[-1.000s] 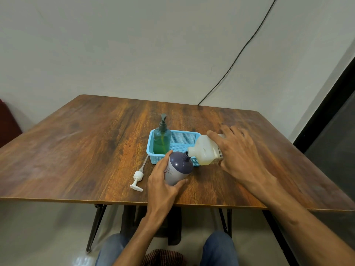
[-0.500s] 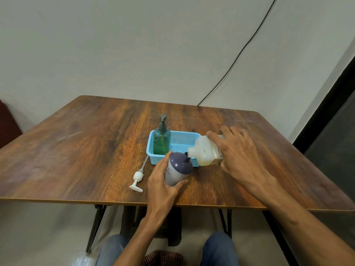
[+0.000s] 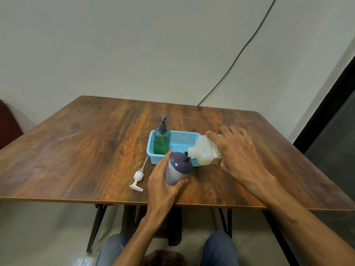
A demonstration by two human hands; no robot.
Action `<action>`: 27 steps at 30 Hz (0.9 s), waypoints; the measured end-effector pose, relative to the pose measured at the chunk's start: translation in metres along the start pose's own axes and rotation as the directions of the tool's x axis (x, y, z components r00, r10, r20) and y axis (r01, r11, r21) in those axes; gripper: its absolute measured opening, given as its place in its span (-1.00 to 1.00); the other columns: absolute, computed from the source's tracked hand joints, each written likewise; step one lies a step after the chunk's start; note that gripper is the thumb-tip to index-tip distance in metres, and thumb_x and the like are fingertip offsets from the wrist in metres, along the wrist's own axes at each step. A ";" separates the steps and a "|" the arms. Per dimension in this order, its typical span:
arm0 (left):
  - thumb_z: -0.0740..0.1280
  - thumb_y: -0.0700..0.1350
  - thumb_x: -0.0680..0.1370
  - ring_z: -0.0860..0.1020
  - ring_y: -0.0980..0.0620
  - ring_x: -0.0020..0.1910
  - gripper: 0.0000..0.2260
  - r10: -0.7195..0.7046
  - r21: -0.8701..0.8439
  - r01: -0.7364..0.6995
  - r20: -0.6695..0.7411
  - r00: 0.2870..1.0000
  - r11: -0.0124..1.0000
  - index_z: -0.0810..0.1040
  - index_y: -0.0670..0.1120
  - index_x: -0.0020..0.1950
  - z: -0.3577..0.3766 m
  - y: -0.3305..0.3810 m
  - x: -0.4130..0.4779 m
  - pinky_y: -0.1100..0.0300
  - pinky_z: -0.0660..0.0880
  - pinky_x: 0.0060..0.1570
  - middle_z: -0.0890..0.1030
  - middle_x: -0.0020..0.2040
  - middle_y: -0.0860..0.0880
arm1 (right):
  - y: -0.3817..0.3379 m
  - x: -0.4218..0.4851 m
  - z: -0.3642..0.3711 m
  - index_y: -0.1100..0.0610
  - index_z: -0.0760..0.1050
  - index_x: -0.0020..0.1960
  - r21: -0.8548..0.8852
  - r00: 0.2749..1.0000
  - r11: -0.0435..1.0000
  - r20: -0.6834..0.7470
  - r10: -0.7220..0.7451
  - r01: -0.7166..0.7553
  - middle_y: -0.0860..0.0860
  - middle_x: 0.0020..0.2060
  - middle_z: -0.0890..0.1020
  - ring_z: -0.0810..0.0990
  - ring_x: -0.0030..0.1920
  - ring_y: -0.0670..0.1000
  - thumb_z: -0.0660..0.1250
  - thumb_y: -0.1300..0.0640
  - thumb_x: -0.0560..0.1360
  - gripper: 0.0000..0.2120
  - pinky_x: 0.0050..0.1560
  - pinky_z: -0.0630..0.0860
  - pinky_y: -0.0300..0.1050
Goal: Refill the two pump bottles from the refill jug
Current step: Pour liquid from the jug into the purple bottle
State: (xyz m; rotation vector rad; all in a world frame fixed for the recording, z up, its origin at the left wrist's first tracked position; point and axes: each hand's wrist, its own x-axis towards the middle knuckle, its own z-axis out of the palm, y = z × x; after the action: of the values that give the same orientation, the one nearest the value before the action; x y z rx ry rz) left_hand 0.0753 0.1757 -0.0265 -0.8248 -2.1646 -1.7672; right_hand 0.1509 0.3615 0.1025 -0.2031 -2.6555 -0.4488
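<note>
— Two hands working?
— Yes: left fingers curl round the purple-grey plastic pump bottle, centre frame on the desk; right fingers clasp the tilted translucent white refill jug, spout at its neck.
— Handling?
— Jug likely slick, heavy; grip its body.

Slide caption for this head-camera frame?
Right hand tilts refill jug, spout at neck of purple bottle gripped by left hand; white pump lies on table, green bottle stands in blue basket.
</note>
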 end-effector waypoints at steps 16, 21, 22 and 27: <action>0.63 0.01 0.33 0.45 0.25 0.35 -0.19 -0.013 0.014 0.013 0.002 1.000 1.000 0.36 -0.02 0.51 0.002 -0.003 0.000 0.46 0.37 0.28 0.49 0.40 0.07 | 0.001 0.001 0.005 -0.01 0.45 0.34 -0.016 0.999 1.000 -0.034 -0.009 0.008 0.15 0.14 0.57 0.53 0.13 0.21 0.69 0.06 0.13 -0.17 0.16 0.46 0.22; 0.62 0.03 0.33 0.45 0.24 0.35 -0.18 -0.011 0.008 0.011 -0.002 1.000 1.000 0.36 -0.01 0.51 0.001 -0.003 -0.001 0.36 0.42 0.30 0.49 0.40 0.10 | 0.001 0.001 0.004 -0.01 0.45 0.35 -0.016 0.999 1.000 -0.037 -0.014 0.013 0.15 0.15 0.57 0.53 0.15 0.22 0.68 0.07 0.16 -0.19 0.19 0.45 0.22; 0.62 0.04 0.33 0.45 0.24 0.35 -0.19 -0.011 0.005 0.011 -0.003 1.000 1.000 0.36 0.00 0.51 0.001 -0.003 -0.001 0.35 0.43 0.30 0.49 0.40 0.10 | 0.001 0.001 0.004 -0.01 0.45 0.34 -0.017 0.999 1.000 -0.042 -0.017 0.016 0.15 0.14 0.57 0.53 0.14 0.22 0.68 0.07 0.16 -0.19 0.18 0.45 0.22; 0.62 0.03 0.32 0.45 0.25 0.35 -0.19 -0.013 -0.006 0.013 -0.005 1.000 1.000 0.35 0.02 0.51 0.001 0.000 -0.001 0.38 0.42 0.28 0.49 0.39 0.12 | 0.002 0.001 0.004 -0.01 0.46 0.32 -0.019 0.998 0.999 -0.059 -0.027 0.026 0.14 0.11 0.57 0.54 0.10 0.20 0.68 0.08 0.13 -0.19 0.15 0.47 0.20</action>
State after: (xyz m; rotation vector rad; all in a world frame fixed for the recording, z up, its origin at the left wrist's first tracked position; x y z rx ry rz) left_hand 0.0762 0.1766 -0.0276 -0.8090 -2.1667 -1.7811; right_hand 0.1485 0.3651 0.1001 -0.1576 -2.5997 -0.4800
